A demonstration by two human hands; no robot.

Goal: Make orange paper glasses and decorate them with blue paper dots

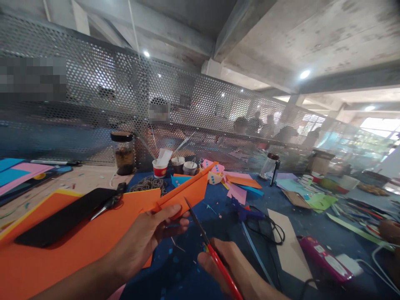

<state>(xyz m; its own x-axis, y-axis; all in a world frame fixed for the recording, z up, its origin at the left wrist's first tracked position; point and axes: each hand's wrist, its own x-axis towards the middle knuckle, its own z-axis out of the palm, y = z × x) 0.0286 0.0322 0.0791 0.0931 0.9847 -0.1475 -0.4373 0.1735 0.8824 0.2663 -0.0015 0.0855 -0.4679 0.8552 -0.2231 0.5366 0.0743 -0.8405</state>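
Observation:
My left hand (153, 227) pinches a folded piece of orange paper (192, 193) between thumb and fingers, holding it up over the dark blue tabletop. My right hand (233, 260) is closed around a pair of red-handled scissors (217, 260). Their dark blade points up and away, its tip at the lower edge of the paper. Whether the second blade lies behind the paper I cannot tell. Below my left forearm lies a large orange sheet (93, 250), bearing a long black flat object (62, 218) and small black-handled scissors (111, 202).
A glue gun (246, 212) with a black cord lies right of centre, near beige card (290, 246) and a purple device (326, 258). Behind stand a dark-lidded jar (123, 154), paper cups (160, 170) and a perforated metal screen (200, 108). Another person's hand (389, 231) is at far right.

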